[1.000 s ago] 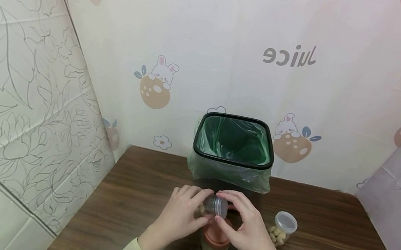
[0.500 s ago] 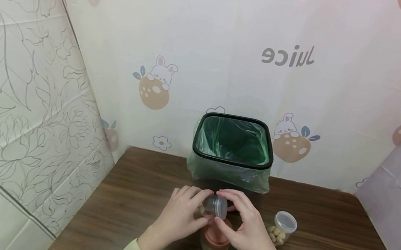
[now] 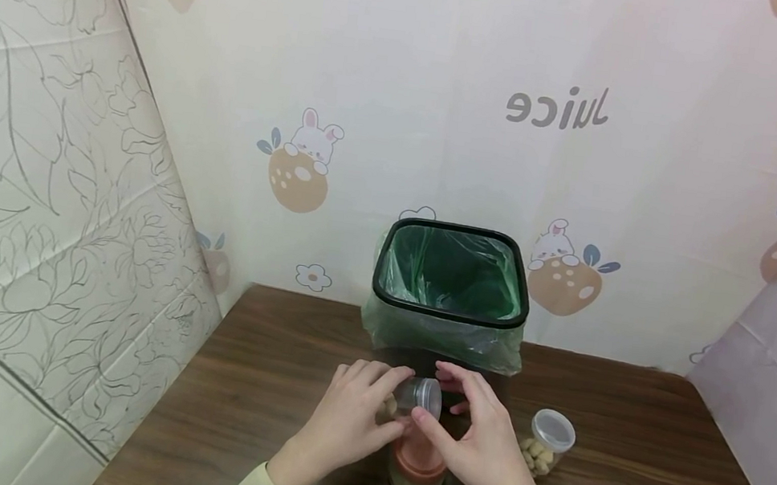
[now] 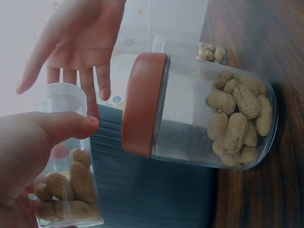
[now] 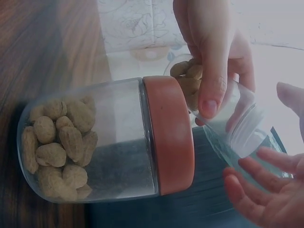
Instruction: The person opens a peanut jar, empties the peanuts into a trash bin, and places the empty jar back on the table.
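Note:
My left hand [image 3: 355,410] grips a small clear plastic jar [image 4: 66,164] of unshelled peanuts round its body, tipped on its side in the head view. The jar's translucent lid [image 3: 431,399] faces my right hand [image 3: 480,441]. The right hand's fingers [image 5: 266,175] are spread and loosely bent about the lid, without pinching it; whether a fingertip touches it I cannot tell. Just below both hands stands a larger glass jar [image 5: 109,137] with an orange-red lid [image 5: 168,135], partly filled with peanuts.
Behind the hands is a bin [image 3: 448,315] with a black rim and a green liner bag. A second small lidded jar [image 3: 544,444] of pale nuts stands to the right on the dark wooden table [image 3: 632,450]. Printed cloth walls [image 3: 390,113] enclose the table.
The right hand's fingers have loosened from the small jar's lid and spread, shifting slightly to the right. The left hand and the jar it holds stay in place.

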Tool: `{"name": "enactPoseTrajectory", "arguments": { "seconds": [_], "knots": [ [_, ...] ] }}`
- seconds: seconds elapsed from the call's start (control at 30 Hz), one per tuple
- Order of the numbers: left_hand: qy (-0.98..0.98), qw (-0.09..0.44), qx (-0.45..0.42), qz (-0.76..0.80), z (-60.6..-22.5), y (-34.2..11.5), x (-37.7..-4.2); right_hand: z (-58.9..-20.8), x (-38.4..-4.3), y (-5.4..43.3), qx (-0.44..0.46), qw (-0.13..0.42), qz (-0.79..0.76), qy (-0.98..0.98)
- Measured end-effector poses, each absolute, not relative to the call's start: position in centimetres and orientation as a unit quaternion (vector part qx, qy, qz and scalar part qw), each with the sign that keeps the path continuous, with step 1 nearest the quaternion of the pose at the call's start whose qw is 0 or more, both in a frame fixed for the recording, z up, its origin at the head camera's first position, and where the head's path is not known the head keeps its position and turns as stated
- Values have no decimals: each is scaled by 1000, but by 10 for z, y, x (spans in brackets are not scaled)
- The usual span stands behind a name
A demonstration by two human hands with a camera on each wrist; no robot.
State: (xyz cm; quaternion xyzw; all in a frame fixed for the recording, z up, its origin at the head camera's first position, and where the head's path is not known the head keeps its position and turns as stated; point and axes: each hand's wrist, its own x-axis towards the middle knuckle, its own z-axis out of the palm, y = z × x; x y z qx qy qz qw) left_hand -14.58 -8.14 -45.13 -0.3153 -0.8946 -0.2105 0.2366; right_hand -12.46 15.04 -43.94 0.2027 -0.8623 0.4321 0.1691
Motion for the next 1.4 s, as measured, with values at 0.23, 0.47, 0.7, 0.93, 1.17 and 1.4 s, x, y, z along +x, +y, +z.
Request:
{"name": "enactPoseTrajectory", "arguments": {
  "seconds": [0.23, 0.47, 0.7, 0.93, 1.17, 1.4],
  "knots": [
    [-897, 237, -312, -204, -451, -81, -146, -440, -125, 148, 169, 176, 421, -874],
    [-898, 233, -312, -205, -451, -81, -146, -440, -123, 146, 156, 165, 419, -879],
    [-899, 231, -312, -205, -450, -81, -146, -439, -122, 146, 157, 162, 419, -879],
    [-896, 239, -314, -203, -451, -81, -147, -441, -122, 147, 168, 158, 429, -874],
    [-896, 240, -314, -204, -452, -82, -147, -443, -124, 148, 184, 162, 435, -867],
    [-894, 247, -315, -200, -453, -82, -148, -442, -125, 150, 223, 170, 438, -854]
  ]
}}
